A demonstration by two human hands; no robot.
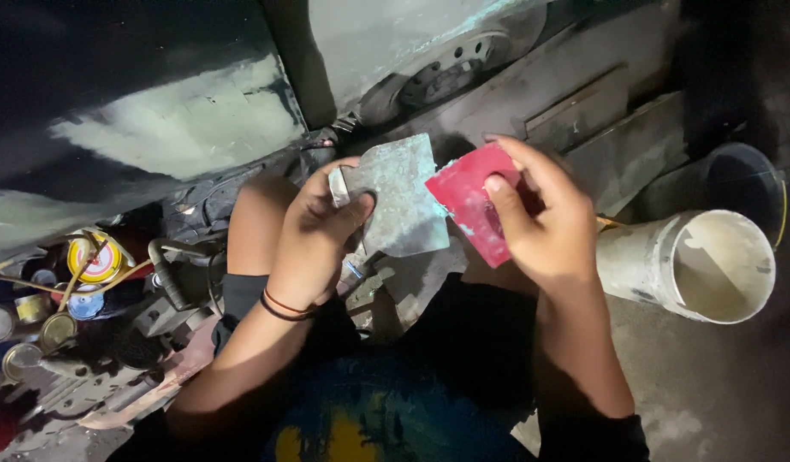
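From the head camera we looked down on our two hands, raised close together above our knees. Our left hand was closed around the handle end of a flat, grey, smeared metal scraper blade, thumb pressed on its face and fingers curled behind. Our right hand pinched a red plastic spreader card, thumb on top and fingers wrapped behind its far edge; the card's left corner touched the blade's right edge. Thin dark and orange bands circled our left wrist.

At the upper left stood a dark car body panel patched with pale filler, and a wheel showed beyond it. On the ground along the left edge lay a clutter of small round tins and metal parts. Just right of our right hand lay a white plastic pipe section on its side, its open mouth facing us, with a dark bucket behind it.
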